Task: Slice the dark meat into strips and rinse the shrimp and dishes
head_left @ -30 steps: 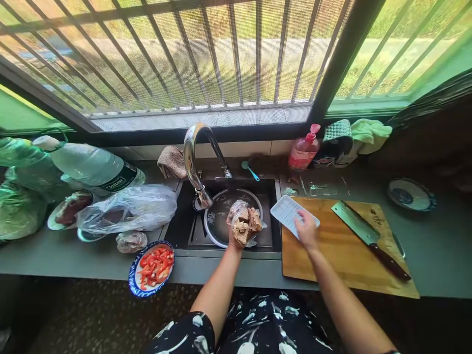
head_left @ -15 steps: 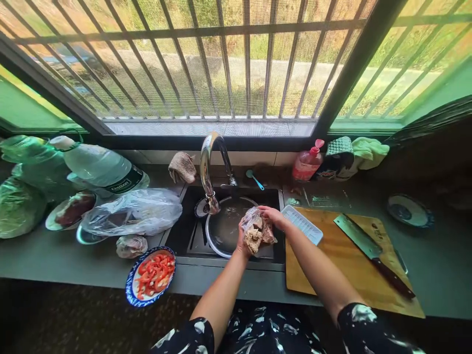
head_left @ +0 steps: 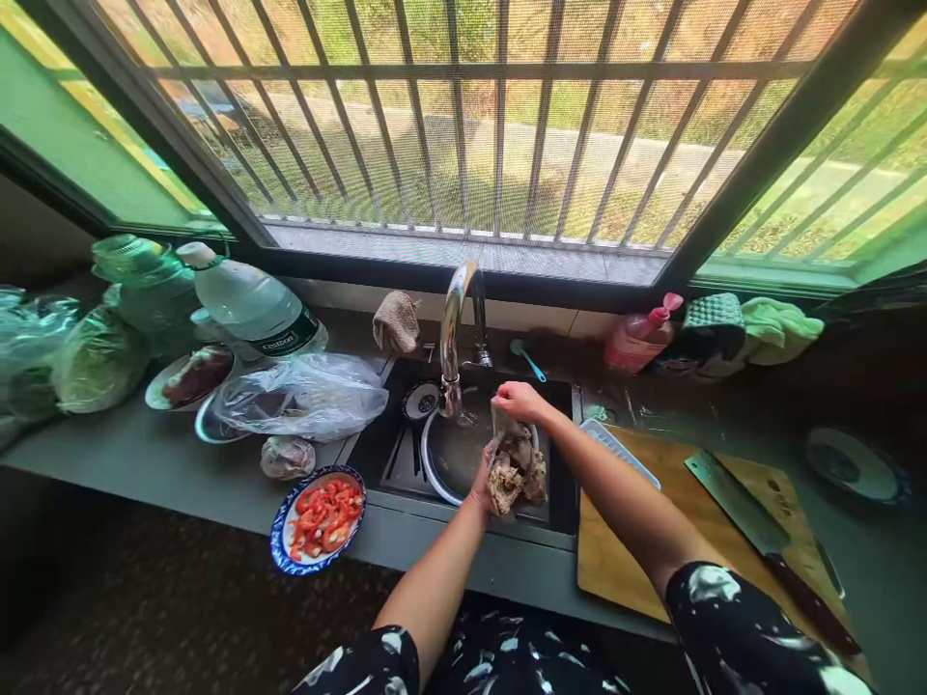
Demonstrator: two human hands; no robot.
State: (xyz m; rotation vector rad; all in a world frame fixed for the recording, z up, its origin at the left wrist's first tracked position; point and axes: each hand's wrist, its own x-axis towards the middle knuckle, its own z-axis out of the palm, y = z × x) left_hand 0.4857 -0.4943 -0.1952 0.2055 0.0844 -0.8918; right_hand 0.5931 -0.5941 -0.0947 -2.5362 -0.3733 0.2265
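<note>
Over the sink [head_left: 395, 452], my left hand [head_left: 482, 490] cups a lump of brownish meat [head_left: 516, 473] wrapped in thin clear plastic. My right hand [head_left: 517, 401] pinches the plastic wrap [head_left: 499, 422] above the meat and pulls it upward. Under both hands a round metal basin [head_left: 450, 454] sits in the sink, below the curved tap [head_left: 453, 333]. A white foam tray [head_left: 620, 450] lies on the left end of the wooden cutting board [head_left: 623, 560], partly hidden behind my right forearm.
A cleaver [head_left: 768, 541] lies on the board. A blue-rimmed plate of red pepper slices [head_left: 319, 516] sits at the counter's front edge. Plastic bags [head_left: 304, 396], plates, a water bottle [head_left: 250, 307] and greens crowd the left. Pink soap bottle [head_left: 641, 338] and cloths stand at the back right.
My right hand left the white tray on the board, came over the sink and took hold of the plastic on the meat, lifting it. The view shifted to the right.
</note>
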